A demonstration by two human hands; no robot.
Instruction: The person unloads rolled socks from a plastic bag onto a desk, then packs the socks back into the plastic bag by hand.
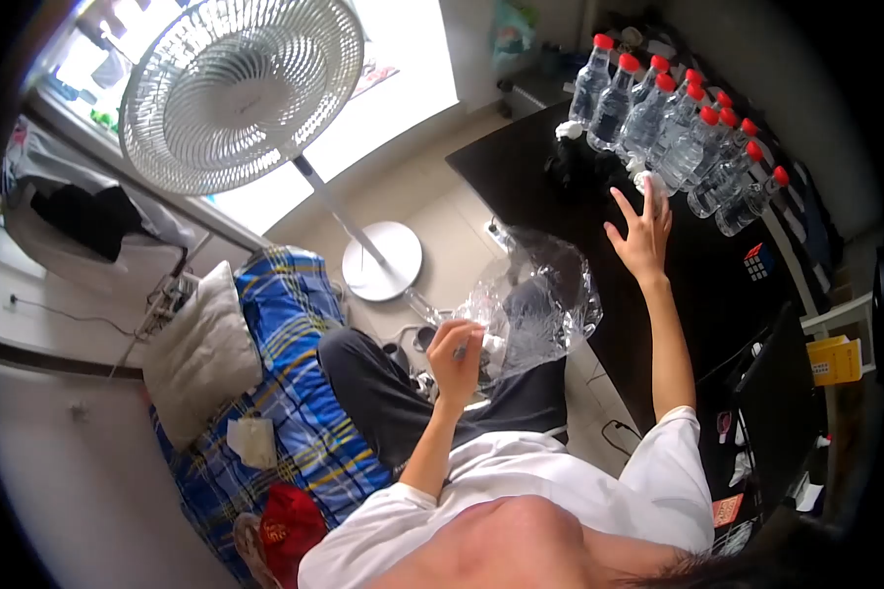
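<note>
My left hand (454, 361) is closed on the edge of a clear plastic bag (550, 314), which hangs spread above my lap. A white crumpled wad (494, 347) shows by the bag near those fingers; I cannot tell whether it lies inside. Over the black table (614, 280) my right hand (643, 236) reaches out with thumb and fingers apart. Its longer fingertips are at a crumpled white tissue (648, 183) beside the bottles. Several clear bottles with red caps (680, 147) stand in rows there. Another white wad (568, 130) lies at the left end of the rows.
A Rubik's cube (757, 262) and a dark laptop-like panel (786, 393) are on the table's right side. A standing fan (241, 103) rises ahead, its white base (383, 260) on the floor. To the left is a bed with a blue plaid cover (309, 417) and a pillow (206, 358).
</note>
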